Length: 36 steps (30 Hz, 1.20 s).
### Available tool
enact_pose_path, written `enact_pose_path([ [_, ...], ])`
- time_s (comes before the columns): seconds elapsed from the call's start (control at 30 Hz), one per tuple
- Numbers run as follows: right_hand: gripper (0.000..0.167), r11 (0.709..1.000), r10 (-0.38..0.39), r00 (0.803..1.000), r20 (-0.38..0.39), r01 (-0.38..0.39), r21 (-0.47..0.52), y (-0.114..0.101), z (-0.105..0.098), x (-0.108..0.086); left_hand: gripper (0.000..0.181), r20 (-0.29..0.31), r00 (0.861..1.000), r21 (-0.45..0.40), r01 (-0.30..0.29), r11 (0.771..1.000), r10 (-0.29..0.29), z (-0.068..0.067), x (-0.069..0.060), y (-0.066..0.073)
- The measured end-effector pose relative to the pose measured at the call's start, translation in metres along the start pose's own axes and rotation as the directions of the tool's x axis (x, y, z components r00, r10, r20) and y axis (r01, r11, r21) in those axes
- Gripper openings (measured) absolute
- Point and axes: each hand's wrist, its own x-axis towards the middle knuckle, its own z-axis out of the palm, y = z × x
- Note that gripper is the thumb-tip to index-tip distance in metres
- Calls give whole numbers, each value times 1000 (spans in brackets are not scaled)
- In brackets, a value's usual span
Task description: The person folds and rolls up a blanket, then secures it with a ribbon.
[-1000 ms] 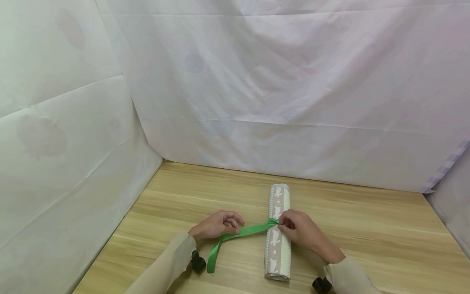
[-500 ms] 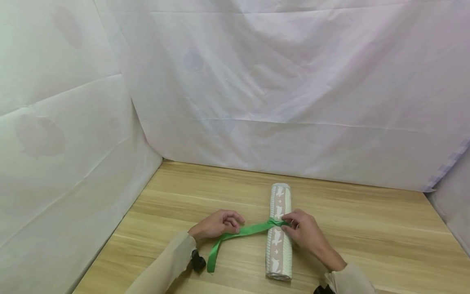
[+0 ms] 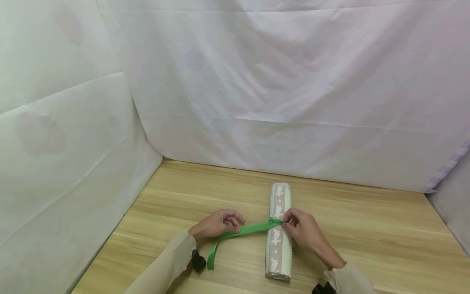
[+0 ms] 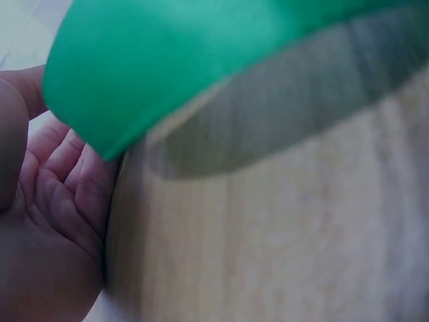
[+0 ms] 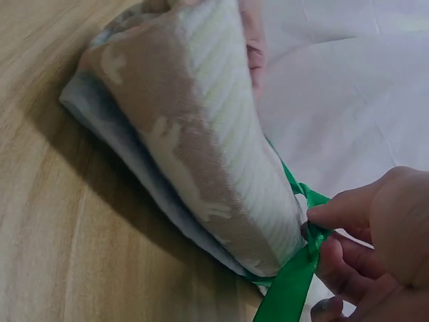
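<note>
A rolled towel point(image 3: 278, 255), pale with a brownish band of white animal shapes, lies lengthwise on the wooden table. Around its middle goes a green ribbon point(image 3: 255, 229), crossed or knotted on top. My left hand point(image 3: 216, 224), left of the roll, pinches the ribbon's long tail between thumb and finger; the free end hangs down to the table. At the crossing, my right hand point(image 3: 304, 229) pinches the ribbon with thumb and fingertips, as the right wrist view shows at the green ribbon point(image 5: 291, 288). The ribbon beneath the towel is hidden.
White cloth walls stand behind the table point(image 3: 367, 220) and on both sides. Each wrist carries a small black device point(image 3: 198, 261) below the sleeve.
My right hand shifted slightly right with a short ribbon end, then came back a little toward the crossing, fingers closer together. The left hand stays in place.
</note>
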Motion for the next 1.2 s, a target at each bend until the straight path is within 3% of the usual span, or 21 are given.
enact_pose_path([
  [0.4, 24, 997, 13, 999, 32, -16, 71, -2, 1, 4, 24, -8, 1000, -4, 0, 1000, 0, 0, 0, -1],
  [0.63, 13, 997, 15, 999, 38, -17, 70, -5, -8, 6, 24, -6, 1000, 0, -6, 1000, 6, 0, 0, 0],
  [0.83, 13, 997, -23, 998, 55, 19, 74, -5, -14, 8, 23, -12, 1000, -3, 3, 1000, -3, 0, -1, 1],
  [1.07, 10, 999, -20, 999, 46, 18, 46, -10, -20, 9, 22, -16, 1000, 1, 9, 1000, -9, 1, -1, 3],
  [1.2, 9, 1000, -2, 996, 84, 0, 27, -11, -25, 11, 22, -15, 1000, -4, 7, 1000, -7, 0, -1, 3],
])
